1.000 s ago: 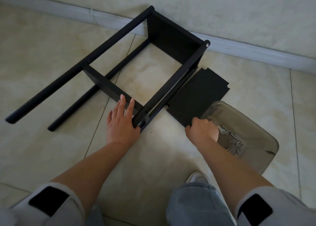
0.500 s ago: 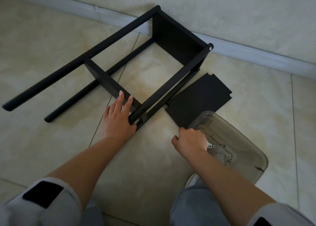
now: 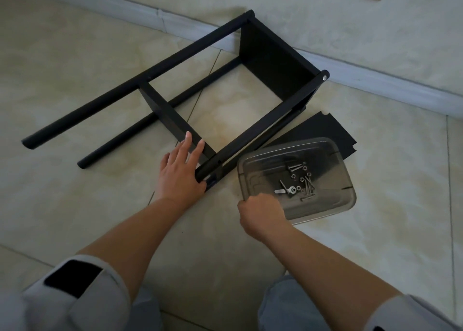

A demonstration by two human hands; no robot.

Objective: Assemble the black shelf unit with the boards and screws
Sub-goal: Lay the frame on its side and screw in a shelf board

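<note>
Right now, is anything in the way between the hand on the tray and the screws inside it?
Nothing visible blocks them. The right hand grips the near rim of the clear tray, and the screws lie loose on its open bottom, just beyond the fingers, with no lid or other thing over them.

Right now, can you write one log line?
left hand: rests on black shelf frame | right hand: grips clear plastic tray | metal screws: in tray
</note>
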